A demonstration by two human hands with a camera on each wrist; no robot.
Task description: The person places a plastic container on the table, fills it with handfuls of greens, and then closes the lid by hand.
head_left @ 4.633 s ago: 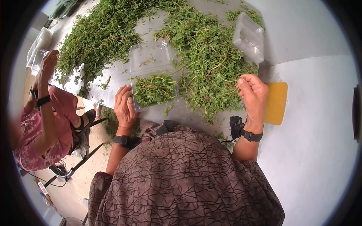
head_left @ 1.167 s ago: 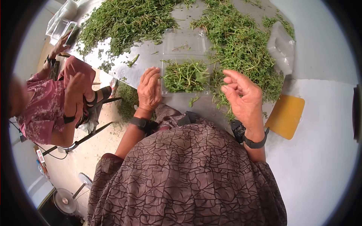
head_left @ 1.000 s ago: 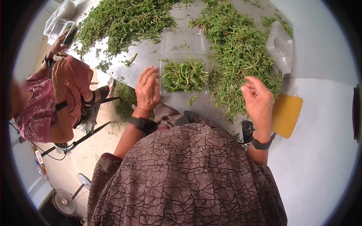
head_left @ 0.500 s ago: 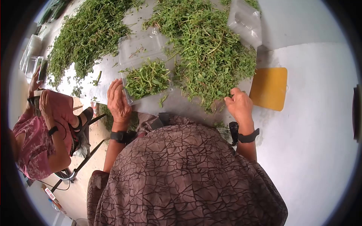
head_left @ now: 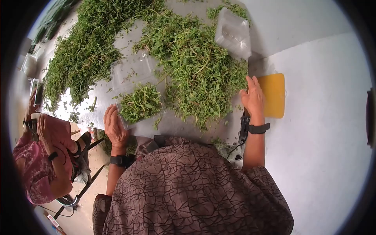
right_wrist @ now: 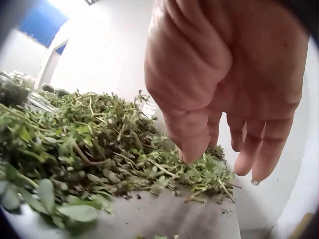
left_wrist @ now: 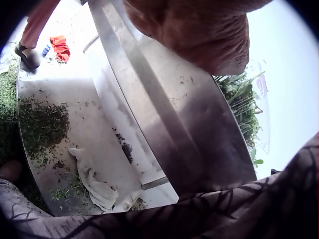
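My left hand [head_left: 116,128] rests along the left side of a clear plastic clamshell box [head_left: 126,126], its fingers extended against the wall. A heap of leafy green stems [head_left: 141,102] fills the base, and the lid [head_left: 131,72] lies folded back with a few scraps on it. At the table's right edge is my right hand [head_left: 254,98], holding nothing, beside a large pile of greens [head_left: 199,66]. In the right wrist view the fingers [right_wrist: 271,144] hang loosely downward past the pile. The left wrist view shows only the underside of the left hand [left_wrist: 199,37].
Another clear plastic container [head_left: 234,33] sits on the pile's far right. A second pile [head_left: 84,62] covers the table's left side. A yellow board [head_left: 274,96] stands beyond the right edge. Another person [head_left: 43,168] sits at the left. A white cloth [left_wrist: 92,181] lies below the table.
My right hand has gone from beside the box, over the pile's near right part, to the table's right edge, its fingers now straighter. The left hand stays at the box. The head view has shifted.
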